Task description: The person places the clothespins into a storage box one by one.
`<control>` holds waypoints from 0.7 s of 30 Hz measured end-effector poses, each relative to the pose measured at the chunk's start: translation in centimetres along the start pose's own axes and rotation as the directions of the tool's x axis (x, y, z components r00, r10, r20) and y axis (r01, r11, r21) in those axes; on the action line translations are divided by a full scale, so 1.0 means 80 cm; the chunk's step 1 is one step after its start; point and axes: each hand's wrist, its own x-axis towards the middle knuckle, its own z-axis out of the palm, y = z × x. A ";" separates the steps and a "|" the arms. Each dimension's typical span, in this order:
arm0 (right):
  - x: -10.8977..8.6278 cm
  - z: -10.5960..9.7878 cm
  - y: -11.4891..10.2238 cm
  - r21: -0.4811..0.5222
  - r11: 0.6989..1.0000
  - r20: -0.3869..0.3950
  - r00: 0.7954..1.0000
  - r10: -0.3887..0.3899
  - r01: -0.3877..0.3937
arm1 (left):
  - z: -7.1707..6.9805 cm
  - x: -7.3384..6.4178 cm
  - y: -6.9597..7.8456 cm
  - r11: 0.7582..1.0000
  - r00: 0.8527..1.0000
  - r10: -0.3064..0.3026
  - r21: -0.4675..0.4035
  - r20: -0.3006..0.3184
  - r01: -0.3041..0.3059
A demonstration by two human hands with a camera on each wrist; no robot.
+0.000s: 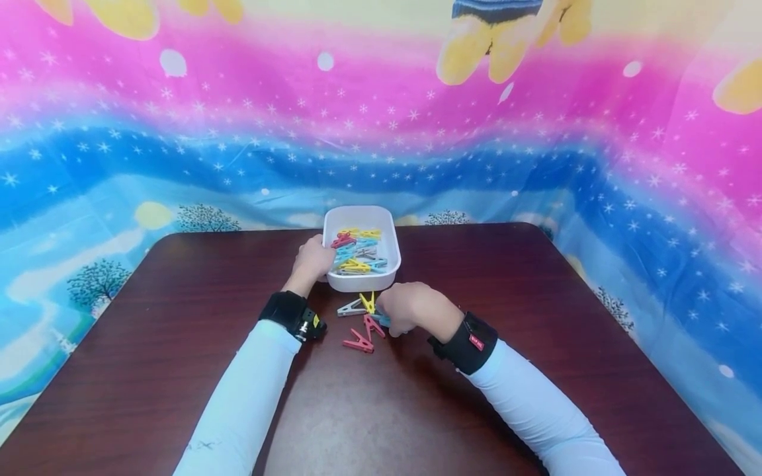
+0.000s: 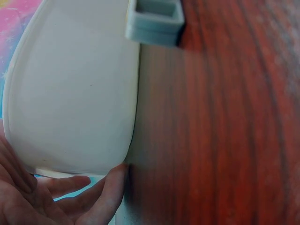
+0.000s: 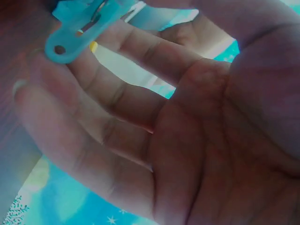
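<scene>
Nearest, the sleeves: pale sleeves (image 1: 238,403) cover both forearms; a black wrist strap (image 1: 469,342) circles each wrist, presumably to carry a wrist camera.
Tabletop: dark reddish wood-grain table (image 1: 333,410), with both forearms reaching inward over it.
Red pair: a lower red clothespin (image 1: 363,344) lies on the wood, with an upper red clothespin (image 1: 369,327) just beyond it; whether they touch, I cannot tell.
Right hand: the right hand (image 1: 417,307) is turned down over the loose cluster, pinching a light-blue clothespin (image 3: 84,41) at its fingertips; the thumb's tip falls outside the wrist view. Such a fingertip hold probably suits so slim a thing and keeps the palm off its neighbours.
Loose beside it: a white clothespin (image 1: 351,311) and a yellow clothespin (image 1: 370,306) lie just this side of the tub, likely handy for a short reach.
Left hand: the left hand (image 1: 315,258) grips the left side of the white plastic tub (image 1: 362,283), fingers bent against its wall, most likely to keep so light a container from sliding.
Inside the tub: yellow, blue, grey and red clothespins (image 1: 343,240) lie jumbled, at mixed angles.
Behind: a printed backdrop cloth (image 1: 357,132) with snowflakes and bare trees hangs past the table's far edge.
</scene>
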 end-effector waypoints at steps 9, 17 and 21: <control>-0.006 -0.008 0.006 0.125 0.985 -0.108 0.989 -0.104 0.117 | 0.003 0.005 -0.005 1.000 1.000 0.015 0.012 0.001 -0.015; -0.004 -0.009 0.006 0.111 0.975 -0.118 0.976 -0.181 0.194 | 0.002 0.006 -0.004 1.000 1.000 0.012 0.010 0.000 -0.012; -0.001 -0.009 0.006 0.105 0.961 -0.147 0.960 -0.238 0.254 | 0.002 0.003 -0.002 1.000 1.000 0.020 0.025 -0.003 -0.020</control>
